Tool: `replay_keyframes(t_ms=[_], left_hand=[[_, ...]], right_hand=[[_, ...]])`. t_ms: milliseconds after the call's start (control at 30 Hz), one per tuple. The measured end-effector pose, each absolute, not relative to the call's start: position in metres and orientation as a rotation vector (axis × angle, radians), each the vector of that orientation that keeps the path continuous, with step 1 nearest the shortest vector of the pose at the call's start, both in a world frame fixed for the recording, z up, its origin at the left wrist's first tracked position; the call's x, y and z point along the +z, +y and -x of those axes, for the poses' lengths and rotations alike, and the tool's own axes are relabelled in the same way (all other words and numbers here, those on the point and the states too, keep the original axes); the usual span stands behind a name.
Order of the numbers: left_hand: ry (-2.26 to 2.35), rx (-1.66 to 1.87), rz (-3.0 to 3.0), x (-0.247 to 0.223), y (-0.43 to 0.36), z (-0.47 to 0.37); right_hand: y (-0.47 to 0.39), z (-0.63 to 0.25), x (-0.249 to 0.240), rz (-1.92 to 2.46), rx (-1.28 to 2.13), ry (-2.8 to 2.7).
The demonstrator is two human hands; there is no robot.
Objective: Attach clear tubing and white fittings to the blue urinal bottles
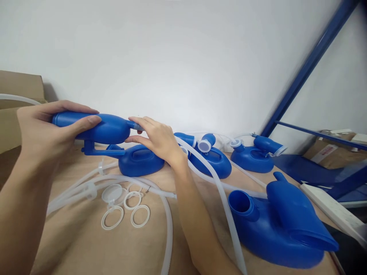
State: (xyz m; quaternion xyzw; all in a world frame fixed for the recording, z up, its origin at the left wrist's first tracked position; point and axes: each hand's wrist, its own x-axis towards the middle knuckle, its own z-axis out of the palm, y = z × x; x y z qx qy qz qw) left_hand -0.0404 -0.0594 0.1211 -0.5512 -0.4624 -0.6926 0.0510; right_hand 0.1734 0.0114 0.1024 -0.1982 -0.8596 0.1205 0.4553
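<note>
Raised at the left is a blue plastic funnel piece (110, 128) with a narrow spout pointing right and a clip-like bracket beneath. My left hand (57, 122) wraps round its wide end, thumb along the near side. At the spout, the fingers of my right hand (156, 137) pinch the end of a translucent white tube (212, 170), which touches the spout and runs down behind my wrist to the bottom edge. How far the tube sits on the spout is partly hidden by the fingers. White rings (140, 216) and a clear cap (111, 193) lie on the table below.
Blue bottles stand along the back, one (140, 160) beyond my right hand and another (252, 158) farther right. A large bottle (275, 233) with a funnel piece leaning on it is at front right. Tubes (114, 179) cross the table. Cardboard (21, 86) stands left; a blue frame (309, 65) rises right.
</note>
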Motion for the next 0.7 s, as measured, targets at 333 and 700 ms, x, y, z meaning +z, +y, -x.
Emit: replay_keyframes(t_ms=[333,700], left_hand=[[-1.163,-2.376,1.314,0.119,-0.042,0.032],[-1.532,-1.776,1.438,0.094,-0.024,0.022]], right_hand=[[0.016,-0.162,0.085,0.571,0.155,-1.777],[0.05,-0.19,0.077,1.009,0.24,-2.349]])
